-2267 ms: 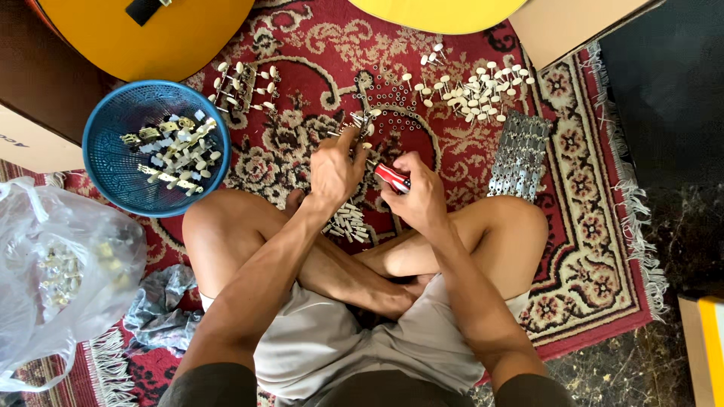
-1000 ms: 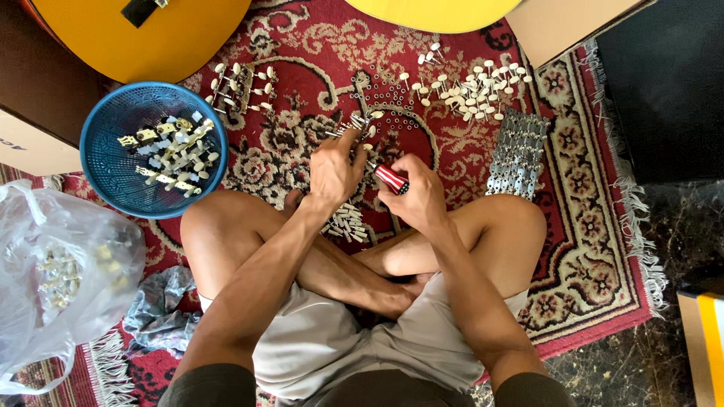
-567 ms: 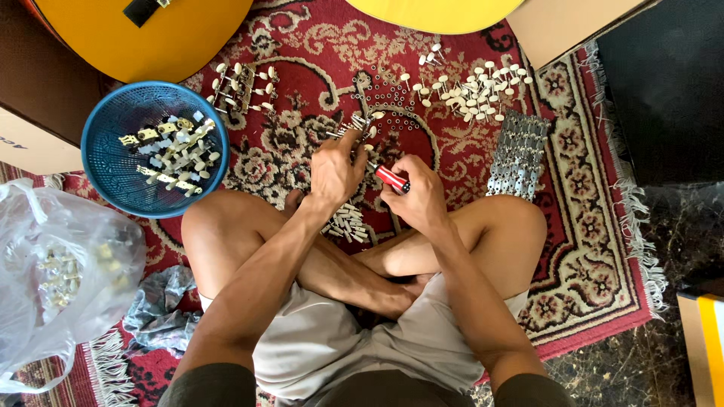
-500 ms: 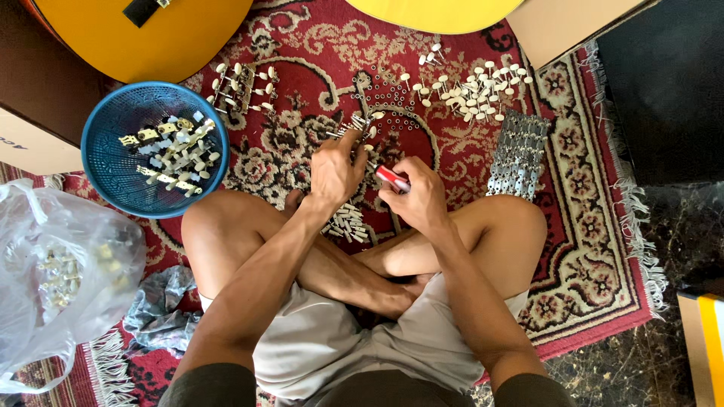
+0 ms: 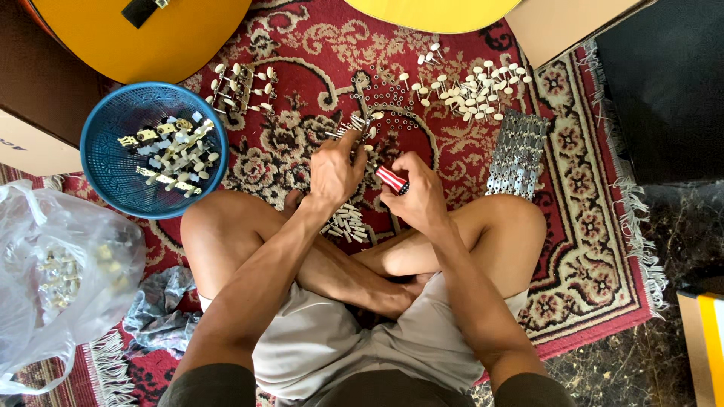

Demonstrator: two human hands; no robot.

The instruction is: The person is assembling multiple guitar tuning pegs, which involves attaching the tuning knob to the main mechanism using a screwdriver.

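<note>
Head view: right hand clamped on red-striped screwdriver handle, long axis pointing up-left at small metal part pinched in left hand fingertips.

Two hands at work: left hand, right hand. One red-and-white striped screwdriver handle. One blue basket, one clear plastic bag, one grey cloth, one patterned red rug. Two yellow guitar bodies. White-knobbed tuning pegs: loose pile, too many to count. Metal plates: one stacked cluster, number unclear.
</note>
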